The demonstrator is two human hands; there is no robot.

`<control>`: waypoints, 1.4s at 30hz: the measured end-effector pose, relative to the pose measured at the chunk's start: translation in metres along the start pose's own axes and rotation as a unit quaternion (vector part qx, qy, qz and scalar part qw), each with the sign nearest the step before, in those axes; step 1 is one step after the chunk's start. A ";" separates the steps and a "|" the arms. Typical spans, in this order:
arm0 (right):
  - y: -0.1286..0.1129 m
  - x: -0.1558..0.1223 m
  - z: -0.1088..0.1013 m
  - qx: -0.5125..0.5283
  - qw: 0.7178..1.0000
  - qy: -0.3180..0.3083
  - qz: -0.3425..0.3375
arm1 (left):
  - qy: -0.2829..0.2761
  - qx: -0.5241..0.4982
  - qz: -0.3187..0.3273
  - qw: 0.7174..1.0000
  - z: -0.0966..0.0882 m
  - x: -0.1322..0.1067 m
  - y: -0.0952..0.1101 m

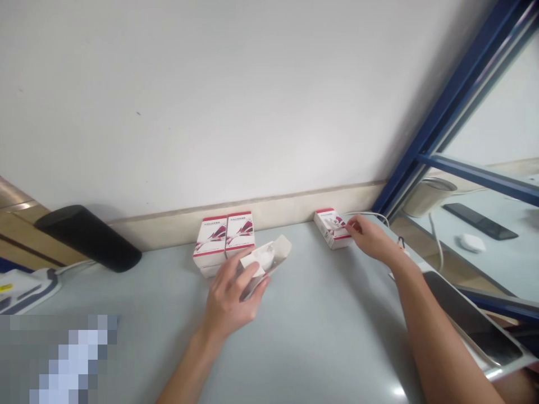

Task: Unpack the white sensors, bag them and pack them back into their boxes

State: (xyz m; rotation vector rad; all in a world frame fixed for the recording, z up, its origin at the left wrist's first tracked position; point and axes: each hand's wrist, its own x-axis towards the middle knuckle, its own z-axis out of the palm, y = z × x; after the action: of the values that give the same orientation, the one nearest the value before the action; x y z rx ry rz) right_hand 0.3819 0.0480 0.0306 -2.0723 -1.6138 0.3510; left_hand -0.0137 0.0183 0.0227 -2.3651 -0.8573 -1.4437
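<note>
My left hand (233,297) is wrapped round a small white cardboard box (252,289) with its end flaps standing open. Inside it a white item in clear plastic shows in part. Just behind that hand, two red-and-white printed boxes (225,235) stand side by side, with more boxes under them. Farther right, my right hand (365,235) has its fingers pinched together at the edge of another red-and-white box (330,230). Something small and pale shows at the fingertips over this box; I cannot make out what it is.
A black cylinder (90,238) lies at the left by the wall, beside a white device (29,289). On the right, a blue-framed glass panel (463,174) borders the grey table (320,331). A dark-screened device (467,320) lies beside my right forearm, and a white cable (374,213) runs behind it.
</note>
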 end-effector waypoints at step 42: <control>-0.136 -0.080 0.043 0.154 0.926 0.005 -0.346 | -0.028 -0.008 0.045 0.999 0.000 0.011 0.023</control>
State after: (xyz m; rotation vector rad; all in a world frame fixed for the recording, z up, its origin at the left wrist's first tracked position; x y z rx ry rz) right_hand 0.2264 0.0060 0.0578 -1.1722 -2.0024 0.3097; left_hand 0.0037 0.0035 0.0343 -2.4334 -0.7445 -1.3592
